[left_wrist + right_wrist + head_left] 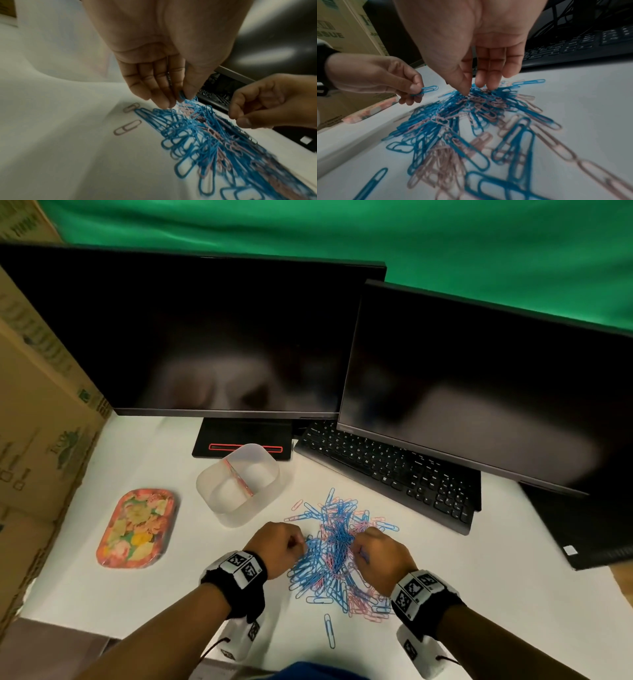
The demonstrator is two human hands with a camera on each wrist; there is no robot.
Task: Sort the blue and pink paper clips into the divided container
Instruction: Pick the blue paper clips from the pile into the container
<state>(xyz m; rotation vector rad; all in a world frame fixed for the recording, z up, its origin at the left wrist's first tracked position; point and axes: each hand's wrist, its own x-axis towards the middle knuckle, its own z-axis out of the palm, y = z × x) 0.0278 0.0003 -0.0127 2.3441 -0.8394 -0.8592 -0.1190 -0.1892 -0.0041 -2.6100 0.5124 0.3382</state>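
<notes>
A tangled pile of blue and pink paper clips (337, 553) lies on the white desk (154, 594) between my hands. My left hand (301, 546) is at the pile's left edge. In the left wrist view its thumb and forefinger (181, 98) pinch one blue clip (182, 95), seen raised above the desk in the right wrist view (429, 89). My right hand (356, 546) dips into the pile's top, thumb and fingertips (476, 89) closed round a tuft of clips that rises to them. The translucent divided container (236, 515) stands behind the pile to the left, both halves bare.
A floral tray (137, 529) lies left of the container. A black keyboard (387, 470) and two dark monitors (205, 337) stand behind. Cardboard boxes (34, 422) line the left side. One blue clip (329, 630) lies apart near the desk's front edge.
</notes>
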